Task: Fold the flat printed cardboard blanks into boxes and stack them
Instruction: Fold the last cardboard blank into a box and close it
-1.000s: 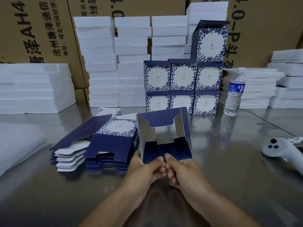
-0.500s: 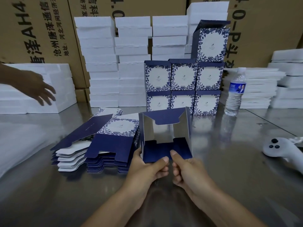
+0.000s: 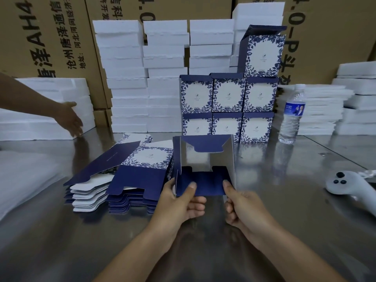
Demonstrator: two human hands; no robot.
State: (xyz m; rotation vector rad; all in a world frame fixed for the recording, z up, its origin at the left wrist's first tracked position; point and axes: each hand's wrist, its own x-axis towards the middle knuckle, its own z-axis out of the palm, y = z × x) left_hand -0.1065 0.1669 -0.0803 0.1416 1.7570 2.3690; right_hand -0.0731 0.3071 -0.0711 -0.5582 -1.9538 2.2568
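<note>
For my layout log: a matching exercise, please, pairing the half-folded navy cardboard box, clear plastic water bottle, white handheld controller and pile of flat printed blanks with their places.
1 half-folded box
2 water bottle
3 controller
4 flat blanks

A at the table's right edge
B held by left hand and right hand
C upright, right of the stacked finished boxes
D piled left of the hands

Pairs: 1-B; 2-C; 3-A; 4-D

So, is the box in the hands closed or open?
Open: the box shows its white inside, and its blue flaps are not folded in.
</note>
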